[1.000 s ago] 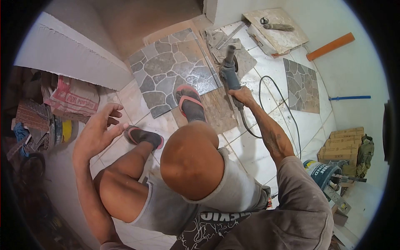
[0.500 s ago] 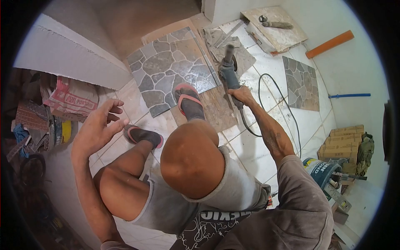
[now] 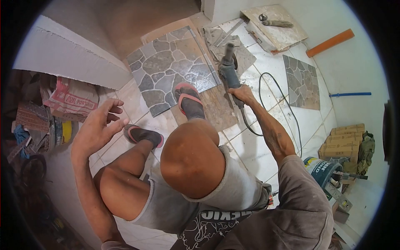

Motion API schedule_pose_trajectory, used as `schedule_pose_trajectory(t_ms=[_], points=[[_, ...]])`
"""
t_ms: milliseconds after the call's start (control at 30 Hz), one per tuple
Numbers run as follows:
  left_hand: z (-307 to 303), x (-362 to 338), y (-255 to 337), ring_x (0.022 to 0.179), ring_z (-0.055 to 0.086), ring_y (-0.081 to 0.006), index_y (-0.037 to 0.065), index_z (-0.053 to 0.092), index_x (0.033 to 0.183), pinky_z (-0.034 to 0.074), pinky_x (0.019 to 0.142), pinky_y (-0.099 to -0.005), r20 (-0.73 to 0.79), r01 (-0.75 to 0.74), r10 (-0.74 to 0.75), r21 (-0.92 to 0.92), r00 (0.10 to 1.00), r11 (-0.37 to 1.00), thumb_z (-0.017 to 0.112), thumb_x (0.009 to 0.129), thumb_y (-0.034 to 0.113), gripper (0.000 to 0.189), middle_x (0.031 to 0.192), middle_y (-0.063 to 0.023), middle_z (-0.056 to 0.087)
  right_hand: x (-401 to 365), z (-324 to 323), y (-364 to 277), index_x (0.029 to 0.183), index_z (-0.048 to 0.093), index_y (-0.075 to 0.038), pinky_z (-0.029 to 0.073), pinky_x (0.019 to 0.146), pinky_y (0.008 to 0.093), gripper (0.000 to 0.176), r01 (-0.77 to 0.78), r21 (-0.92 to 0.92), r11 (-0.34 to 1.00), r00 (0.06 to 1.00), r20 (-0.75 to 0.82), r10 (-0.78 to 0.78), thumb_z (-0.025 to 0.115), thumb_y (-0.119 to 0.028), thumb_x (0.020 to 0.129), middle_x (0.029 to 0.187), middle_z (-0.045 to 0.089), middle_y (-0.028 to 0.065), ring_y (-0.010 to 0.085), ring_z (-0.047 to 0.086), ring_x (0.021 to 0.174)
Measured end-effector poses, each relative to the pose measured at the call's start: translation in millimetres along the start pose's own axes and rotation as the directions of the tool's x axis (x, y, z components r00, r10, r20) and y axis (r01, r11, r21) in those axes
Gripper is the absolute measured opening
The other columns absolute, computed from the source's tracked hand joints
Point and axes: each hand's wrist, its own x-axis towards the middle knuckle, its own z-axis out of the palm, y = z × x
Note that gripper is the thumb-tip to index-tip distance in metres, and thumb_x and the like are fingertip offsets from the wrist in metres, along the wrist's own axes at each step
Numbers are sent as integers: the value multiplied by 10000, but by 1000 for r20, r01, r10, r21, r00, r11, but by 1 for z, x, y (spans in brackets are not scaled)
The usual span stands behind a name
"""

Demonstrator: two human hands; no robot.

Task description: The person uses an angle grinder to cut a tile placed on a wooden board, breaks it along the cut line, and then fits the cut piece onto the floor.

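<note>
My right hand (image 3: 243, 94) is wrapped around the rear of an angle grinder (image 3: 229, 75). The grinder's side handle points away from me, and its disc shows only edge-on at the head. Just left of it lies a large stone-pattern tile (image 3: 160, 64), with a thin dark line near its right edge. A worn wooden board (image 3: 221, 110) is partly under the tile. My foot in a pink flip-flop (image 3: 186, 98) presses on the tile's near edge. My left hand (image 3: 98, 129) hangs in the air, fingers loosely curled and apart, holding nothing.
A black cord (image 3: 296, 121) loops over the white floor tiles. Another stone-pattern tile (image 3: 301, 83) lies at the right. Beyond are a grey cloth (image 3: 239, 52) and a board with a brush (image 3: 277, 24). A bucket (image 3: 318, 171) and cardboard boxes (image 3: 341, 143) stand at right; a cement bag (image 3: 73, 96) lies left.
Almost nothing differs. Both hands and the angle grinder keep their places, and the view has shifted very slightly.
</note>
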Motion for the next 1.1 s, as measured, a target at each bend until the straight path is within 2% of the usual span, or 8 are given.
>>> schedule_pose_trajectory(t_ms=[133,333,733,1100], points=[[1,1,2,996,625,-212,-9,509,1290,528,844,-343,5,13,-13,-14,1000,1000,687,918,222,472,1122,-152,611,-4,-7,-13,891,677,170,536,698,397,695,26,-61,998,999,-21,-27,741,-474,639,872,698,272,321,702,804],[0,-2,2,997,625,-210,-8,511,1281,529,846,-341,7,16,-16,-14,1000,1000,682,924,200,447,1130,-149,610,9,-3,-16,919,667,181,539,726,403,715,10,-55,998,1000,16,-9,756,-467,631,911,698,283,334,704,837],[0,-2,-1,986,629,-202,-10,508,1291,530,838,-336,0,35,-35,-29,999,999,682,923,196,456,1131,-144,612,7,-6,-10,927,671,178,541,730,400,719,-1,-62,998,999,45,4,755,-473,633,906,699,275,334,706,844],[1,0,5,981,625,-205,-4,510,1284,528,841,-339,14,54,-53,-31,998,998,678,922,196,447,1130,-140,611,13,-13,-6,900,676,173,542,727,411,726,33,-128,991,999,10,-31,749,-492,619,889,694,291,349,706,833]])
